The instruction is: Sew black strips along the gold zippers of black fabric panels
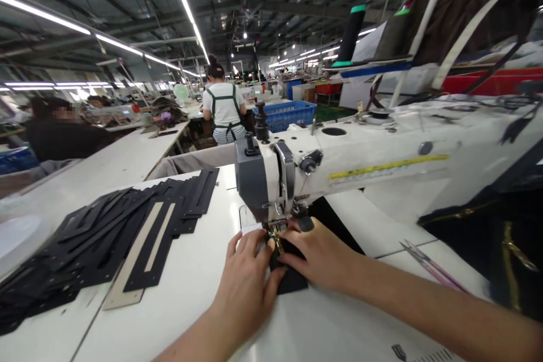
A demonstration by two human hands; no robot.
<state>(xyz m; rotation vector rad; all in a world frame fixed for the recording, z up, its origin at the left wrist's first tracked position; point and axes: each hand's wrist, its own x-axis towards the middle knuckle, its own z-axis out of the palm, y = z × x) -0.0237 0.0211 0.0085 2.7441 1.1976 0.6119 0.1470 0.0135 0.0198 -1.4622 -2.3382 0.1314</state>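
A white and grey sewing machine (271, 181) stands before me, with a piece of black fabric (292, 284) lying under its presser foot. Gold zipper teeth (278, 242) run along the piece, just below the needle area. My left hand (250, 271) is closed at the left side of the zipper, its curled fingers and thumb pressing on the fabric. From the right, my right hand (320, 251) grips the fabric beside the zipper, thumb and forefinger close to the foot. A dark band wraps one of its fingers. The fingertips partly hide the stitching spot.
Overlapping black panels (97, 232) with slots spread over the table's left side, a beige strip (131, 260) among them. Thread snips (435, 266) lie to the right, near dark fabric with gold zippers (509, 260). Beyond the machine are a blue crate (284, 115) and a co-worker (223, 104).
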